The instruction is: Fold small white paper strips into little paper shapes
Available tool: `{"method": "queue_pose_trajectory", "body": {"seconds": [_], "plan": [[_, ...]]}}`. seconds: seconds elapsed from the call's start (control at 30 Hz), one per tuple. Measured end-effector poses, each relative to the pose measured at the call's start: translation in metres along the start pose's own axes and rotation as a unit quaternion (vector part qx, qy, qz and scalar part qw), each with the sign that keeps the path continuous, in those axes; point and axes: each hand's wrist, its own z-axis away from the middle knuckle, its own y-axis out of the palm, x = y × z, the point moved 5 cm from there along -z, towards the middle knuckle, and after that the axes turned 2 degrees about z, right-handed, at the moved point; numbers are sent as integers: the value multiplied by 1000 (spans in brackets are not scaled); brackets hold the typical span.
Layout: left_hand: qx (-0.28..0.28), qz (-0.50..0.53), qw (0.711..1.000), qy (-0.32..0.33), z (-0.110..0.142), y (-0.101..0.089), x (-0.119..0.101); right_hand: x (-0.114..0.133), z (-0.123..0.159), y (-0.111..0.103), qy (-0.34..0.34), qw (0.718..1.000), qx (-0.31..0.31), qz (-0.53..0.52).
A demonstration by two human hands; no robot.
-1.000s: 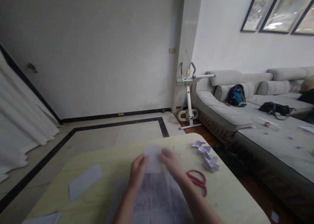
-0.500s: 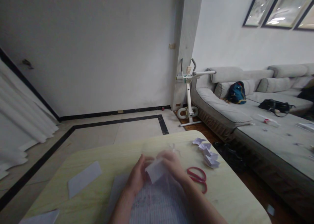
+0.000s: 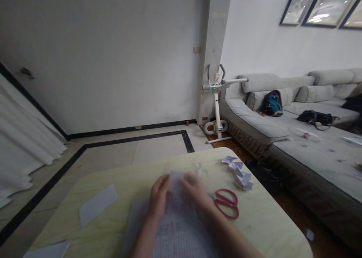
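Observation:
A small piece of white paper (image 3: 176, 180) is held up between my two hands, above a lined sheet (image 3: 181, 231) with writing on it. My left hand (image 3: 160, 194) pinches the paper's left edge. On its right edge, my right hand (image 3: 195, 188) grips with closed fingers, blurred by motion. Red-handled scissors (image 3: 226, 203) lie just right of my right wrist, their blades partly hidden behind it. Several folded paper pieces (image 3: 237, 171) stand in a row at the table's far right. Thin paper scraps (image 3: 200, 170) lie beyond my right hand.
A white paper strip (image 3: 97, 205) lies on the pale wooden table (image 3: 121, 228) at left, with another paper (image 3: 48, 250) at the near left corner. Beyond the table stand an exercise machine (image 3: 217, 107) and a grey sofa (image 3: 260, 126) with bags on it.
The paper has gone from tilted to more upright between my hands. My right hand has shifted slightly down, and more of the scissors shows.

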Motion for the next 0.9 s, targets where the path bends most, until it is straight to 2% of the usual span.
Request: {"method": "queue_pose_trajectory", "body": {"seconds": [0.17, 0.33, 0.47, 0.63, 0.9], "plan": [[5, -61, 998, 28, -3, -2, 9, 2, -1, -7, -5, 999, -21, 30], [-36, -118, 991, 54, -4, -5, 8, 3, 1, -2, 3, 999, 14, 40], [-56, -124, 990, 45, -3, -5, 6, 2, 1, 0, 2, 999, 15, 42], [-39, -110, 993, 29, -3, -3, 12, -1, 0, -1, 26, 999, 2, 38], [-28, -126, 991, 25, -1, -2, 11, -1, 1, -1, 59, 998, 18, 0]]}}
